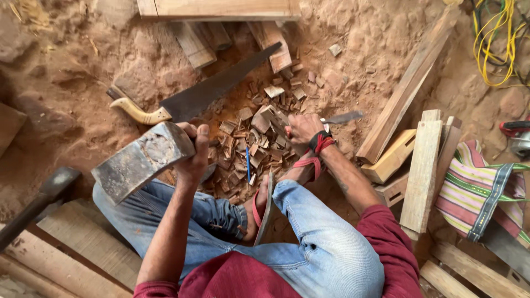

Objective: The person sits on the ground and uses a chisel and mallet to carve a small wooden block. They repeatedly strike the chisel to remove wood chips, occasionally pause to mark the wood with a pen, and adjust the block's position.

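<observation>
Head view: left hand (193, 157) grips axe (141, 161), head pointing lower-left

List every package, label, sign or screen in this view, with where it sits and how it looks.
None in view: no package, label, sign or screen.
The left hand holds an axe; the right hand rests among wood chips on the dirt.
A handsaw, planks, yellow cables and a striped cloth bear no visible markings.
</observation>
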